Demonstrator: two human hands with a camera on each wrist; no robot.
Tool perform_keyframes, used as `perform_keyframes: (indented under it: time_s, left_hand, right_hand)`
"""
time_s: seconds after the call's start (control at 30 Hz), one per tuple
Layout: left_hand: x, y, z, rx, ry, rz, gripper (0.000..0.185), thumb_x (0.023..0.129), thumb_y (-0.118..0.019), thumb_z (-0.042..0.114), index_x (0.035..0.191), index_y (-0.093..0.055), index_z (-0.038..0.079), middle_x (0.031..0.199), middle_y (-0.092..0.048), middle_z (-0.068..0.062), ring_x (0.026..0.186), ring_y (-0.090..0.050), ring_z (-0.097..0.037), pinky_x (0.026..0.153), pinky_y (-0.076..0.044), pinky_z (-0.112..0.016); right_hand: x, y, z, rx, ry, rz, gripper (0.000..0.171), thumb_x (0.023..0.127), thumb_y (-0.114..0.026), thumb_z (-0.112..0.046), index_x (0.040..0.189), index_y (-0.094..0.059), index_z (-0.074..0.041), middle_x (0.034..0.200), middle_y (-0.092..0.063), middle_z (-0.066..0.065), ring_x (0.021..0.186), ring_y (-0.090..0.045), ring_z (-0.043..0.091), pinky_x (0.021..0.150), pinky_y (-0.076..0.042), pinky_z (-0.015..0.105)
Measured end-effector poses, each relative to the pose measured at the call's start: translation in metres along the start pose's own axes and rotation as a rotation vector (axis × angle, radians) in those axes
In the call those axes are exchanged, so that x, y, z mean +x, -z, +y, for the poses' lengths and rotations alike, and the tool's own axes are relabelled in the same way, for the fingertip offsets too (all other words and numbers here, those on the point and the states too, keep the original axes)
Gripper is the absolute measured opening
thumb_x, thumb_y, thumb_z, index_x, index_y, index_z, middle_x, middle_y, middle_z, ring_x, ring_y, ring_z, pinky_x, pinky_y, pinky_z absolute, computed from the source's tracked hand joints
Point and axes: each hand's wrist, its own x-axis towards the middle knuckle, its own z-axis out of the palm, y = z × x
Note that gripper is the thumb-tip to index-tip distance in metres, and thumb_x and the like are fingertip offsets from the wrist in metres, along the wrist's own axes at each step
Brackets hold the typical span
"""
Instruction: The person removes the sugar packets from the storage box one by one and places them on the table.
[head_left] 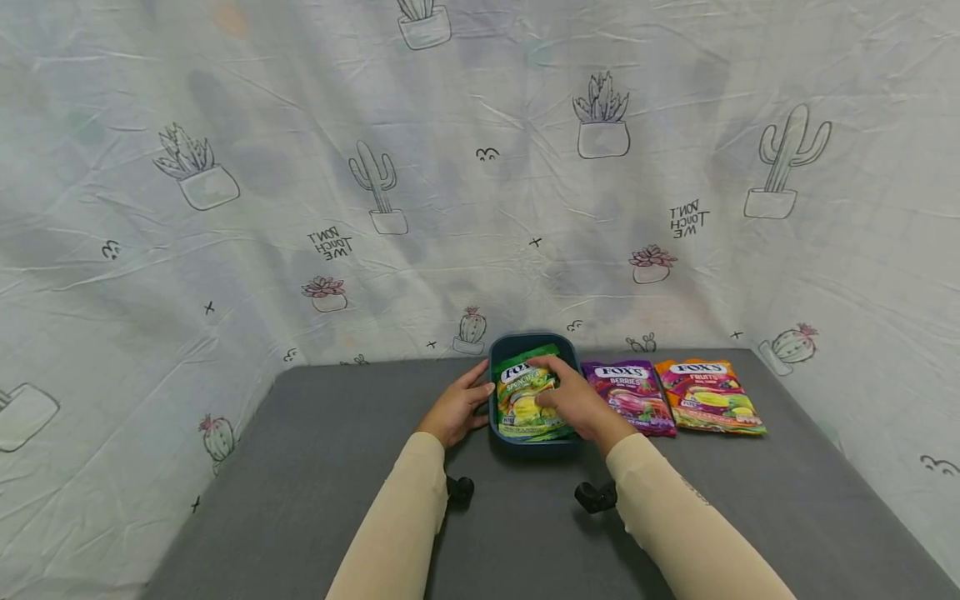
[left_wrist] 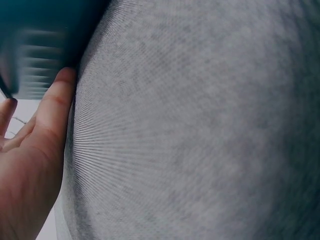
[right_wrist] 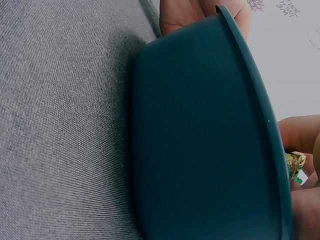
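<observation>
A green Fox's candy bag lies inside a dark teal plastic basket at the back of the table. My right hand reaches over the basket's right rim, thumb and fingers gripping the bag; a crinkled bit of it shows between the fingers in the right wrist view. Against the basket's left side rests my left hand, its fingers extended along the ribbed outer wall, as the left wrist view shows, and its thumb by the rim. Part of the bag is hidden under my right hand.
Right of the basket lies a purple Fox's Berries bag, partly behind my right hand. Beside it is an orange Fox's Fruits bag. A cactus-print cloth hangs behind the grey table.
</observation>
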Motion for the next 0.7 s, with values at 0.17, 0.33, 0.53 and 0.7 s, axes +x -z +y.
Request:
perform_keyframes:
  time_s: [0.17,0.33,0.53,0.7]
  left_hand:
    - [-0.0002,0.0003,0.0002,-0.007,0.012,0.006,0.069,0.114,-0.059,0.017,0.175,-0.028,0.021,0.172,-0.036,-0.017,0.152,-0.042,-0.033,0.111,-0.043,-0.064]
    - [0.0001,0.0001,0.0009,-0.011,0.016,0.009,0.068,0.114,-0.06,0.018,0.175,-0.029,0.022,0.171,-0.038,-0.016,0.15,-0.043,-0.033,0.11,-0.044,-0.062]
    - [-0.0001,-0.0006,0.0022,-0.009,0.021,0.02,0.069,0.113,-0.062,0.019,0.175,-0.032,0.023,0.172,-0.037,-0.015,0.151,-0.043,-0.033,0.111,-0.044,-0.063]
    - [0.0,0.0005,0.0006,-0.006,0.02,0.018,0.07,0.113,-0.062,0.019,0.175,-0.03,0.022,0.173,-0.034,-0.017,0.153,-0.041,-0.034,0.111,-0.043,-0.064]
  right_hand:
    - [-0.0008,-0.0005,-0.0001,0.012,0.012,0.007,0.063,0.104,-0.065,0.003,0.161,-0.052,-0.02,0.144,-0.05,0.025,0.103,-0.065,0.037,0.084,-0.06,0.044]
    - [-0.002,0.0,-0.0005,0.027,0.029,0.01,0.063,0.104,-0.066,0.003,0.161,-0.052,-0.021,0.145,-0.05,0.024,0.102,-0.065,0.036,0.083,-0.059,0.043]
    - [-0.0028,0.0023,0.0005,0.044,0.053,0.016,0.062,0.105,-0.064,0.002,0.161,-0.052,-0.022,0.143,-0.051,0.023,0.102,-0.065,0.036,0.084,-0.058,0.043]
    - [-0.0028,0.0022,0.0018,0.064,0.053,0.022,0.062,0.106,-0.064,0.003,0.161,-0.051,-0.021,0.143,-0.051,0.023,0.104,-0.065,0.036,0.085,-0.059,0.043]
